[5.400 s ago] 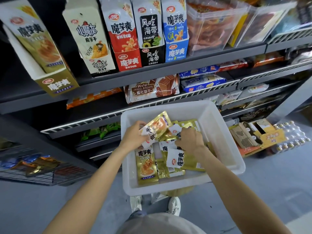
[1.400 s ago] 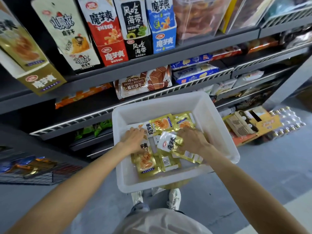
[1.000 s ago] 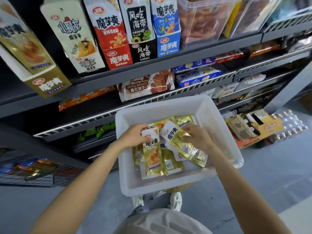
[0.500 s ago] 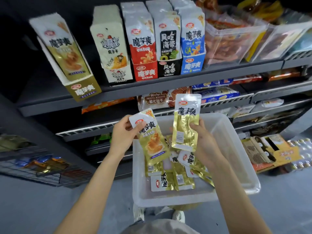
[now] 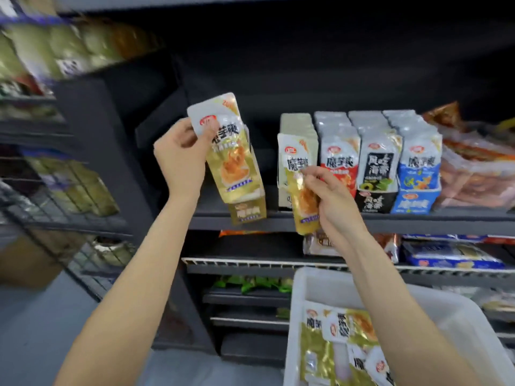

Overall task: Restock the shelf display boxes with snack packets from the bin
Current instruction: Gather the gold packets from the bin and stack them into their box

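Note:
My left hand (image 5: 179,156) pinches the top of a gold snack packet (image 5: 232,160), held up in front of the gold display box (image 5: 248,211) on the dark shelf (image 5: 418,220). My right hand (image 5: 331,196) grips a second gold packet (image 5: 299,188) by its middle, in front of the cream display box (image 5: 299,126). The white bin (image 5: 446,310) sits at the lower right with several gold packets (image 5: 334,338) in it. The frame is blurred by motion.
Red, black and blue display boxes (image 5: 384,162) stand in a row right of the cream one, then clear tubs (image 5: 479,174). Lower shelves hold wafer packs (image 5: 320,243) and blue packs (image 5: 451,254). A wire rack (image 5: 55,190) stands at the left.
Both hands have risen from the bin to shelf height, each carrying a gold packet. The view has tilted up, so the bin now lies at the lower right.

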Action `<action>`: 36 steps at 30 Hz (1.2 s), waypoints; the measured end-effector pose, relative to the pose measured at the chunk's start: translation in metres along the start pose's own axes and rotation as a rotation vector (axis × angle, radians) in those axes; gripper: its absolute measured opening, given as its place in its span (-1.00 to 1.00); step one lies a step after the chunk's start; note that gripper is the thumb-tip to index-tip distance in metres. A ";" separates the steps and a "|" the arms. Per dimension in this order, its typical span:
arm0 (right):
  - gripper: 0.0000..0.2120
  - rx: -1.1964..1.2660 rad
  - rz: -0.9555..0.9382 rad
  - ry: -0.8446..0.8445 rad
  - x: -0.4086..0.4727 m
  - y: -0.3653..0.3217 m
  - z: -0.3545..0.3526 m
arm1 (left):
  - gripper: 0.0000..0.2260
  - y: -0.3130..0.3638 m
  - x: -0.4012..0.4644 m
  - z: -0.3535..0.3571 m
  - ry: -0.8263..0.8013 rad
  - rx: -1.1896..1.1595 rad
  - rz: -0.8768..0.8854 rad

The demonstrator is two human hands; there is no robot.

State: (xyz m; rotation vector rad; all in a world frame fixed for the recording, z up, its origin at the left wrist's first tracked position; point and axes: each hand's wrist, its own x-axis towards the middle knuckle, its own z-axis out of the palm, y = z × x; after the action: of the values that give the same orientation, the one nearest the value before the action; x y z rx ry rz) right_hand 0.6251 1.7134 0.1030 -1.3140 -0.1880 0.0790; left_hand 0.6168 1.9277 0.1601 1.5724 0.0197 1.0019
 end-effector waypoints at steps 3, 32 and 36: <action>-0.82 0.057 -0.036 0.001 0.017 -0.013 0.020 | -0.97 -0.012 0.026 0.007 -0.018 0.093 0.042; -0.80 -0.996 -0.508 0.199 0.098 0.008 0.101 | -0.86 -0.101 0.063 0.002 -0.233 0.491 0.023; -0.61 -1.243 -0.420 0.184 0.108 0.020 0.113 | -0.86 -0.100 0.059 0.001 -0.250 0.458 0.012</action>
State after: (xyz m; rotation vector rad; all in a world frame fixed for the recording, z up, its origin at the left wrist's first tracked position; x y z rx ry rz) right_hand 0.7118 1.8439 0.1211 -2.4654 -0.3786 -0.6077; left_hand 0.7045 1.9867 0.1127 2.1105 0.0706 0.8391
